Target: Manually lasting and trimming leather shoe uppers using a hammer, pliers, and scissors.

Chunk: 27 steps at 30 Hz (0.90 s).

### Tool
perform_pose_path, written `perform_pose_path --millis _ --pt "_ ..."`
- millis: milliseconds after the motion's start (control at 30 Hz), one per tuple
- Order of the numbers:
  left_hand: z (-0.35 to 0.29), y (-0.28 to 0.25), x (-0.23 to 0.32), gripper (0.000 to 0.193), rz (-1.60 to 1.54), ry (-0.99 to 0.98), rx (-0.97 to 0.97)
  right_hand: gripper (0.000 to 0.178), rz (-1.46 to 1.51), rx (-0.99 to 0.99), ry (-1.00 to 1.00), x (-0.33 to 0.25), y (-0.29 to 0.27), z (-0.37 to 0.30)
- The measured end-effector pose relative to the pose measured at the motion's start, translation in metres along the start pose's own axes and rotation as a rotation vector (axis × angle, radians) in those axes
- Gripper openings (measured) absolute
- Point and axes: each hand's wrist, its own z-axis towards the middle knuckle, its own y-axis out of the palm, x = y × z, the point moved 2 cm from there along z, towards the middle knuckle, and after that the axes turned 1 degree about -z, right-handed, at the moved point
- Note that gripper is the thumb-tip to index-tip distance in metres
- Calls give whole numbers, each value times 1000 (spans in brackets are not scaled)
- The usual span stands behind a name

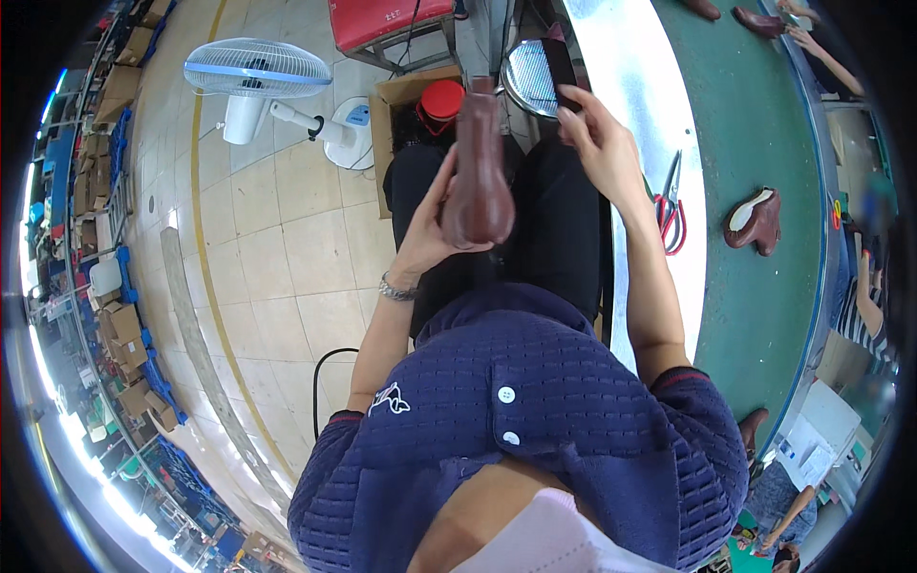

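A brown leather shoe [480, 162] is upheld over my lap, its rounded toe end towards me and slightly blurred. My left hand [432, 224] grips it from the left and underneath, fingers partly hidden behind it. To the right of the shoe, apart from it, my right hand [604, 145] is raised with thumb and forefinger curled towards each other; whether anything thin lies between them cannot be made out. Red-handled scissors [671, 205] lie on the pale metal ledge [659, 86] beside my right forearm.
Another brown shoe [755, 222] lies on the green work surface [774, 315] to the right. A round mesh-faced lamp or fan [531, 78] stands ahead, near a cardboard box [382, 143] with a red-lidded container [441, 99]. A white fan [256, 72] and red stool [387, 21] stand ahead left. Co-workers sit beyond the bench.
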Motion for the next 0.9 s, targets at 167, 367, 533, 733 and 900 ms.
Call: perform_pose_path --millis 167,367,533,733,900 --pt "-24 -59 -20 70 -161 -330 243 57 -749 243 125 120 -15 -38" --pt "-6 -56 0 55 -302 -462 296 57 -800 265 187 142 -16 -50" --pt "24 -25 1 66 -121 -501 161 41 -470 154 320 137 -24 -32" --pt "55 -12 -15 67 -130 -514 94 27 488 -106 480 47 -11 -35" --pt "56 -9 -11 67 32 -244 134 59 630 -548 460 -10 0 -23"
